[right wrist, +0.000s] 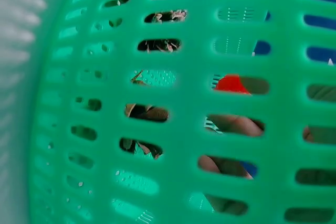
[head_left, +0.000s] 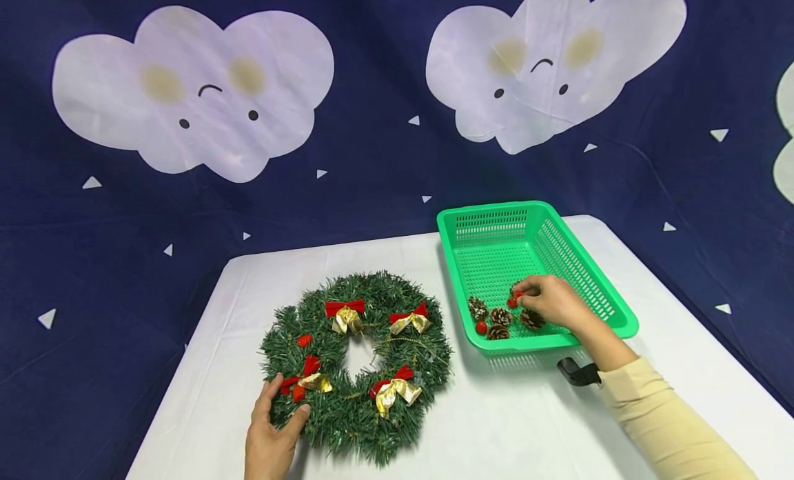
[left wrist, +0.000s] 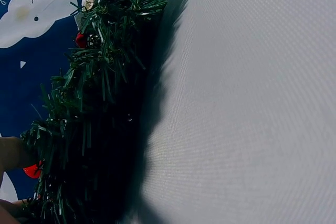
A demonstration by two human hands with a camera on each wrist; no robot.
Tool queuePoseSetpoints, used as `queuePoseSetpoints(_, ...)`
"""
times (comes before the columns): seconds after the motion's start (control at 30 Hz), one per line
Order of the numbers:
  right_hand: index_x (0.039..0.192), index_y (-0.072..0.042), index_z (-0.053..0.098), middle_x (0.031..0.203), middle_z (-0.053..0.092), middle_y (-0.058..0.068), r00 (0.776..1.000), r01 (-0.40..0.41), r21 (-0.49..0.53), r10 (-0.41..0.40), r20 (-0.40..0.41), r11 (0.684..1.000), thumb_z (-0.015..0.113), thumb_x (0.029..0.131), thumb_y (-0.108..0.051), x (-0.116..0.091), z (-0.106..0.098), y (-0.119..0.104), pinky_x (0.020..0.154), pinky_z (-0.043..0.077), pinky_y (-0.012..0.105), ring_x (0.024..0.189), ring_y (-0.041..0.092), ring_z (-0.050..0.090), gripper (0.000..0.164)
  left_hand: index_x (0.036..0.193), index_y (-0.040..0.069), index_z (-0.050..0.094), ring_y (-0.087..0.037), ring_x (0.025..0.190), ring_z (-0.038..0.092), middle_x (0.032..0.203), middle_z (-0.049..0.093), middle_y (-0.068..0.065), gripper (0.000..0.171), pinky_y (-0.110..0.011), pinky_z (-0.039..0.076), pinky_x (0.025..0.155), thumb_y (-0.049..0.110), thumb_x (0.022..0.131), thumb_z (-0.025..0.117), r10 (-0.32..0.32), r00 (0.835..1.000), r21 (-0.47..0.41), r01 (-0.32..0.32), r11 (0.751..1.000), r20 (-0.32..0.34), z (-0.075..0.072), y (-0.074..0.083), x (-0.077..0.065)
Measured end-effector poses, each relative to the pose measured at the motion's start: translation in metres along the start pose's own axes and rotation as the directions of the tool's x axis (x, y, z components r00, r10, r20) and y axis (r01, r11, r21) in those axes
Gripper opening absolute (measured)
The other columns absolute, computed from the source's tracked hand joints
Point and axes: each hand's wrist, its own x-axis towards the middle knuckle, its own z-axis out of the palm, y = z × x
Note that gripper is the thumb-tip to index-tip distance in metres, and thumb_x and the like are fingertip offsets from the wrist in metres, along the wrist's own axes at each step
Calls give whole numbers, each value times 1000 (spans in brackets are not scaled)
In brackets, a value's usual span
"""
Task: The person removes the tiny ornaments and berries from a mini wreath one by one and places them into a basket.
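Note:
A green wreath (head_left: 428, 390) lies on the table, carrying red-and-gold bows (head_left: 397, 390) and small red balls (head_left: 304, 341). My left hand (head_left: 273, 432) rests on its lower-left edge, thumb and fingers spread beside a bow and a red ball (left wrist: 32, 170). Inside the green basket (head_left: 455, 273), my right hand (head_left: 552, 301) pinches a small red ball (head_left: 518, 296) above the pine cones (head_left: 501, 317). Through the basket's slots, the right wrist view shows part of the red ball (right wrist: 231, 84) by the fingers; the rest is hidden.
Another red ball (head_left: 481, 327) lies among several pine cones at the basket's near end. The white-covered table (head_left: 509, 418) ends at a dark blue cloth backdrop (head_left: 372, 190) with clouds. A black strap-like piece (head_left: 578, 372) sits at the right wrist.

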Motion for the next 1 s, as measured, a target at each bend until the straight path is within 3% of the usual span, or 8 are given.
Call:
queuePoseSetpoints(0.47,114,-9,67,104,72,12,999,-19,-3,18,-36,1000,64,88,-24,-4,-5,-8,72,54,40,92,30,67,30,150,9,27,-44,145,11,156,12,-25,78,-65,18,111,20,85,69,16,1000,-2,-16,1000,-15,0,-1,0)
queuePoseSetpoints(1.0,114,-12,67,113,70,7,992,97,161,-83,-95,982,66,88,-24,-4,13,-73,84,54,45,107,30,63,28,150,9,27,-43,145,11,157,13,-24,79,-65,17,112,21,85,70,15,1000,-11,-15,1000,-16,-1,-1,0)
